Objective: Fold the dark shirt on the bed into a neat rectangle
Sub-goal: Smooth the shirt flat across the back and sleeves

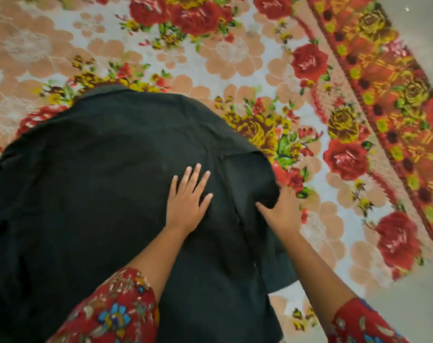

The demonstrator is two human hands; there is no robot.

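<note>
On the flowered bedspread (235, 53), the dark shirt (99, 169) lies spread out with its collar at the far end. The left hand (187, 196) presses flat on its middle, fingers straight and spread. Just beside it, the right hand (282, 211) pinches the shirt's right edge, thumb on top and fingers tucked under the cloth.

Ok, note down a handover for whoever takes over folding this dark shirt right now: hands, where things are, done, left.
Left hand: flat, pressing the middle of the dark shirt.
Right hand: grips the right sleeve at the shirt's edge.
Shirt lies spread on the floral bedspread, collar at the far end.
Done: shirt laid out flat.
Left: fold both sleeves and sides in, then fold up into a rectangle.
</note>
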